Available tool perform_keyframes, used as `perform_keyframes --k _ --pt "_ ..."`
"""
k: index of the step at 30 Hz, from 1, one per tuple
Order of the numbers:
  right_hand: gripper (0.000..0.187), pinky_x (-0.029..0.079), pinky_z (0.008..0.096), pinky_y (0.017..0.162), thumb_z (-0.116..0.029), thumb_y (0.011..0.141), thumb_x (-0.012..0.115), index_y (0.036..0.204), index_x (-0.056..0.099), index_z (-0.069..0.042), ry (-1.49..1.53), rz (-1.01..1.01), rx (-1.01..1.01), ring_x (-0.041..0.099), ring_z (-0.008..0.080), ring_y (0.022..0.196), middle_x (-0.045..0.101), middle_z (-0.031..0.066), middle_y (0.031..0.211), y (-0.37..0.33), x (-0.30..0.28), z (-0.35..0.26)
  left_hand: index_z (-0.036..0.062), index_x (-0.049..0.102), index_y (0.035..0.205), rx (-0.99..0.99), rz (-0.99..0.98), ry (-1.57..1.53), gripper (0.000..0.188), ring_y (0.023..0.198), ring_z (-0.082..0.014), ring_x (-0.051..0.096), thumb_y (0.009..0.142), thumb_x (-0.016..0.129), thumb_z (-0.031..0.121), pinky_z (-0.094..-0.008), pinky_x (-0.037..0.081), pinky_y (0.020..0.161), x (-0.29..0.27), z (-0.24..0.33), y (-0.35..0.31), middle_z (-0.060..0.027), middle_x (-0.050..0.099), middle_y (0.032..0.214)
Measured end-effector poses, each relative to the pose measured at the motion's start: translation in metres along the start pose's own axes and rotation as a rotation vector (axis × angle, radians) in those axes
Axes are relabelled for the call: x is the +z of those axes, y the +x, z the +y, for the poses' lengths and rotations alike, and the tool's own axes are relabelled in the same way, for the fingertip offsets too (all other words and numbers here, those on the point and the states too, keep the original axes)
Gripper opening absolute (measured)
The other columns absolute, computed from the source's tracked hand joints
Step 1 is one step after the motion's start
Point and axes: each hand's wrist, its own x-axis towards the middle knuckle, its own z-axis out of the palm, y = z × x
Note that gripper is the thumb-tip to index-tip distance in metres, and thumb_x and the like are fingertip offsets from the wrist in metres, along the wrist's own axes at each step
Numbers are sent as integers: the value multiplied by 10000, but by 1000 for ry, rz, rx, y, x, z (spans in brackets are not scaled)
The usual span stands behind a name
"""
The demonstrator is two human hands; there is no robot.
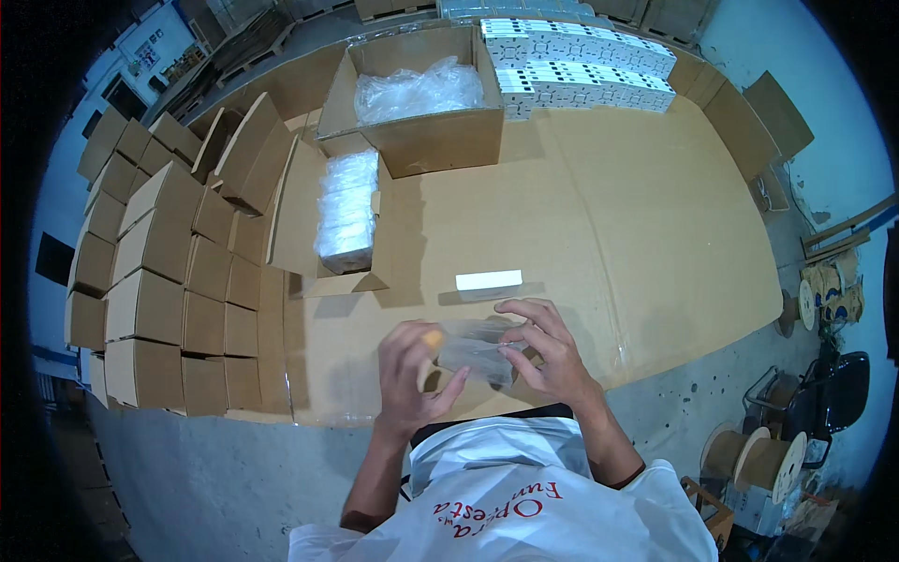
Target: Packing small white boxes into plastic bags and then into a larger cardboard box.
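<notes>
In front of my body, a clear plastic bag [471, 350] hangs between my hands above the cardboard-covered table. My right hand [552, 356] pinches the bag's right edge between thumb and finger. At the bag's left side is my left hand [410, 375], smeared by motion; something orange shows on one fingertip, and its grip cannot be made out. Just beyond the bag lies a small white box [489, 280], flat on the cardboard. To its left, an open carton [382, 272] holds a row of items wrapped in clear plastic [346, 211].
A large open carton [448, 145] of clear plastic bags [421, 89] stands at the back. Stacked white boxes [585, 84] with dark marks fill the back right. Brown cartons [145, 304] are piled along the left. Cable spools [773, 464] and a black chair [836, 393] stand right.
</notes>
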Motion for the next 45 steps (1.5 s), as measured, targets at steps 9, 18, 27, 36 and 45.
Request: perform_keyframes --k 9,18,27,36,45 --pt "181 481 437 967 0 766 756 933 687 -19 29 -66 -71 567 341 1108 669 113 1230 -3 -10 10 23 626 1206 75 -521 -145 488 865 -256 691 784 836 151 -414 492 946 4 -9 51 -83 723 913" --pt "147 451 416 901 -103 847 708 985 681 -62 58 -340 -22 570 274 1006 656 80 1012 0 -30 12 58 710 920 95 -608 -180 212 934 -238 694 834 800 230 -473 434 1065 9 -13 52 -82 722 859" --pt "131 379 419 910 -193 888 673 999 662 -125 -223 -493 -73 548 265 1023 620 66 961 5 -33 2 60 746 768 73 -660 -48 207 1114 -273 636 826 800 251 -548 357 1175 -2 -12 50 -79 673 827" --pt "134 358 488 1002 -163 871 629 990 625 -99 -242 -541 -48 539 340 1126 656 98 994 6 -17 -9 93 792 933 8 -763 -144 239 1238 -299 578 892 723 319 -594 234 1232 -9 -23 32 -60 724 1050" --pt "143 377 512 1012 -137 893 624 1019 606 -71 -267 -486 -46 555 350 1128 668 124 1004 7 -9 -12 89 783 999 13 -760 -62 213 1275 -325 559 860 764 248 -593 261 1223 -10 -24 32 -72 700 1219"
